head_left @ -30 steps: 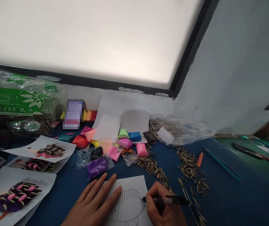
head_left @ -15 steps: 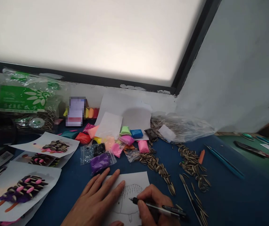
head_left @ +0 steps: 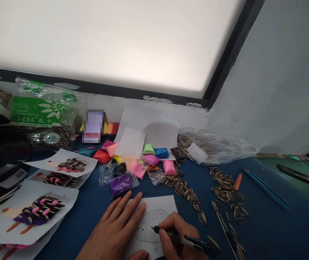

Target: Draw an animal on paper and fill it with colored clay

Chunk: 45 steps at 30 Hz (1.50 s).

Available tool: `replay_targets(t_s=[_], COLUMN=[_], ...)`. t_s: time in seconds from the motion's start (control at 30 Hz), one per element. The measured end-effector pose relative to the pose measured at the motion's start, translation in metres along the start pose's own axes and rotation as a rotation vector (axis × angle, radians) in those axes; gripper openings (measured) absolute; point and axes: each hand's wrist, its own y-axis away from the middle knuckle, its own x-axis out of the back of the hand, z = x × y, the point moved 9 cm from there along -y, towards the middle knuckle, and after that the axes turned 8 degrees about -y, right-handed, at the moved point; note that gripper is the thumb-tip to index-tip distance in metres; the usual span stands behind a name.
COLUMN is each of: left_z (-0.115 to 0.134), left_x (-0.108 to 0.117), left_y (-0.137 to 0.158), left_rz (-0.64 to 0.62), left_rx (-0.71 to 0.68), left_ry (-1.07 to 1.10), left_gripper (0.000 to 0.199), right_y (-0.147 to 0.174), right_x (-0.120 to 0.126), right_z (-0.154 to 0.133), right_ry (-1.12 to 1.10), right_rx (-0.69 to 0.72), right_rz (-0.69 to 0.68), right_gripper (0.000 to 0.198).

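Observation:
A black pen point(head_left: 183, 240) is gripped in my right hand point(head_left: 180, 231), its tip over a sheet of white paper point(head_left: 168, 204). On that sheet is a line drawing point(head_left: 154, 220) of a rounded animal with an eye dot, a leg and rows of short marks on its back. My left hand point(head_left: 116, 229) lies flat with fingers spread across the paper's left side. Just beyond those fingertips sits a bag of purple clay point(head_left: 120, 184). Sunflower seeds point(head_left: 183, 189) trail along the table past the paper's upper right corner.
Sheets with finished seed-and-clay animals point(head_left: 39, 209) lie at left. Colourful clay packets point(head_left: 149, 159) cluster at the back, near a phone point(head_left: 92, 126) and a green seed bag point(head_left: 37, 112). A craft knife point(head_left: 223, 225), more seeds point(head_left: 225, 184) and blue tweezers point(head_left: 266, 187) lie at right.
The whole view has shifted, so the table things appear farther right. The pen tip has moved slightly over the drawing, and more short marks show. My left hand remains flat on the sheet.

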Motion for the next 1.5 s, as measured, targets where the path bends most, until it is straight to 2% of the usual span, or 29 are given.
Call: replay_targets(t_s=[0.37,0.63,0.97,1.23,1.5], left_z=[0.000,0.000,0.001,0.000,0.002], left_x=[0.002,0.002,0.001,0.003,0.003], left_y=[0.000,0.000,0.000,0.000,-0.001], left_rz=[0.010,0.003,-0.004,0.013,0.007], left_rx=[0.013,0.008,0.008,0.013,0.012], left_ry=[0.039,0.046,0.023,0.046,0.016], left_gripper=[0.070,0.071,0.067,0.071,0.067], right_y=[-0.007,-0.009,-0.007,-0.008,-0.007], right_x=[-0.008,-0.007,-0.004,-0.009,-0.006], right_z=[-0.004,-0.007,-0.012,-0.005,-0.005], right_ry=[-0.068,-0.027,0.007,-0.051,-0.028], right_rx=[0.004,-0.011,0.078,0.031,0.025], right_rz=[-0.112,-0.125,-0.064,-0.120,-0.092], right_gripper=[0.012,0.012,0.010,0.010,0.011])
